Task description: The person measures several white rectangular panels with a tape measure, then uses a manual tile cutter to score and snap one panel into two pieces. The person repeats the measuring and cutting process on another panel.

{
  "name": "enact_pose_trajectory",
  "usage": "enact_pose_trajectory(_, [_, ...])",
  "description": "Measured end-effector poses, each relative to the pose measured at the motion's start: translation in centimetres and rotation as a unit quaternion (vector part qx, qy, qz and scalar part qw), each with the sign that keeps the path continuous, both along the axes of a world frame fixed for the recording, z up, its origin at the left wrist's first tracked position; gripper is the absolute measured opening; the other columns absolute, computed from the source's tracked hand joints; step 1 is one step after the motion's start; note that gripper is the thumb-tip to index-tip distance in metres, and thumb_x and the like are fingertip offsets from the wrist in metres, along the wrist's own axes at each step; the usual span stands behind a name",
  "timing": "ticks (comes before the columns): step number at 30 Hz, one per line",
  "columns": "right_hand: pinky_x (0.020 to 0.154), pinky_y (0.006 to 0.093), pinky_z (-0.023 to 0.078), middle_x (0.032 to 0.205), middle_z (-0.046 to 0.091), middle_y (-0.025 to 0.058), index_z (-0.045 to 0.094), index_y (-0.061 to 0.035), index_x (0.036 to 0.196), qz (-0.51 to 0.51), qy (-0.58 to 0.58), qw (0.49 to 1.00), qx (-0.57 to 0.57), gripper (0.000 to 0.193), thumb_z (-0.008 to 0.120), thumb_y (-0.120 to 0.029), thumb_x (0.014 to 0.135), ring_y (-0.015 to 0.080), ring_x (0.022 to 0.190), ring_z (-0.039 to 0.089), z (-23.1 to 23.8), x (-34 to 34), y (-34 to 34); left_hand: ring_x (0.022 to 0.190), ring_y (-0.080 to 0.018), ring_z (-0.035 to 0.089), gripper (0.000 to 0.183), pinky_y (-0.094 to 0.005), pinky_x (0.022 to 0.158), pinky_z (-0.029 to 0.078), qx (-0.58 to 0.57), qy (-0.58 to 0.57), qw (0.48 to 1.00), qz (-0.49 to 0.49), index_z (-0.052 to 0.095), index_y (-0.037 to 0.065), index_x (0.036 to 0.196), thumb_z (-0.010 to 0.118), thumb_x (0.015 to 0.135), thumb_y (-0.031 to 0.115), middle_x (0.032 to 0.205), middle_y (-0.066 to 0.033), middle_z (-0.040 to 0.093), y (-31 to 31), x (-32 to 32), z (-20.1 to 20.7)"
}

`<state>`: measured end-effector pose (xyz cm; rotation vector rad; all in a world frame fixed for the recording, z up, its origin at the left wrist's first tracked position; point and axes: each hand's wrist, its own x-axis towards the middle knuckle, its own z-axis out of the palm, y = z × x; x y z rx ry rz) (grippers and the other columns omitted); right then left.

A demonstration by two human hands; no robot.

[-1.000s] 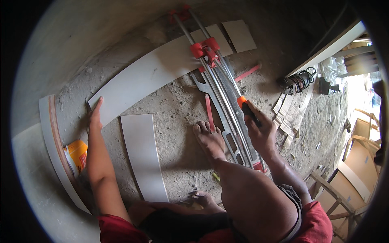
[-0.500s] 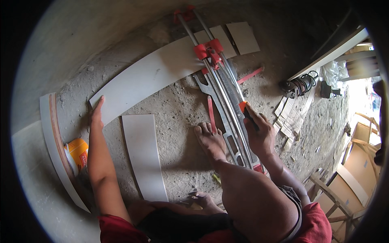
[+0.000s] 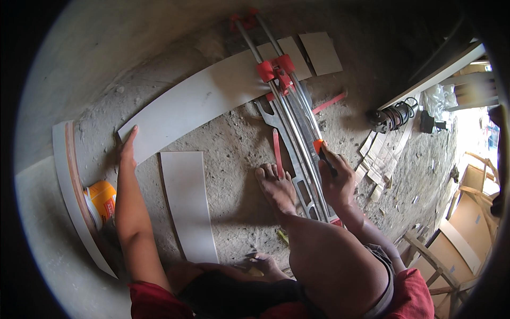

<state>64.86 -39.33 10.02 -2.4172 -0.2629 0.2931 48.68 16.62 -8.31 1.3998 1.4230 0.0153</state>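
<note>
A manual tile cutter [image 3: 295, 133] with two metal rails and red fittings lies across the ground. A long pale tile strip [image 3: 196, 98] runs under its rails, its near left end gripped at the edge by my left hand [image 3: 128, 146]. My right hand [image 3: 339, 178] is closed around the cutter's black handle [image 3: 319, 144], which has an orange tip. The red carriage [image 3: 278, 72] on the rails stands over the tile. My bare foot [image 3: 277, 187] rests beside the cutter's base, against a red arm [image 3: 277, 151]. My fingers under the tile are hidden.
Beyond the cutter lies a short tile piece [image 3: 322, 53]. Another tile strip [image 3: 187, 204] is in front of me. A yellow bucket [image 3: 101, 201] and an upright strip [image 3: 71, 175] stand by the left wall. Right: a corded power tool [image 3: 393, 116], cardboard scraps [image 3: 380, 165], wooden frames [image 3: 462, 207].
</note>
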Motion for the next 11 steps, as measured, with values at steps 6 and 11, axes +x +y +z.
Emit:
enact_pose_trajectory(6, [0.067, 0.0347, 0.051, 0.088, 0.064, 0.018, 0.064, -0.0033, 0.114, -0.002, -0.004, 0.999, 0.036, 0.031, 0.063, -0.01, 0.084, 0.032, 0.074, 0.065, -0.4, 0.2, 0.4, 0.128, -0.0256, 0.041, 0.095, -0.0382, 0.107, 0.032, -0.022, 0.041, 0.999, 0.008, 0.041, 0.003, 0.138, 0.075, 0.068, 0.058, 0.141, -0.0127, 0.043, 0.5, -0.6, -0.6])
enact_pose_trajectory(11, [0.068, 0.035, 0.051, 0.089, 0.064, 0.0187, 0.064, -0.0034, 0.115, 0.019, -0.02, 0.999, 0.029, 0.032, 0.062, -0.009, 0.084, 0.0307, 0.078, 0.067, -0.9, 1.6, 1.9, 0.134, -0.0249, 0.034, 0.095, -0.0383, 0.112, 0.025, -0.04, 0.032, 0.998, -0.022, 0.037, 0.007, 0.143, 0.07, 0.072, 0.06, 0.147, -0.0099, 0.038, 1.8, -1.3, -1.1])
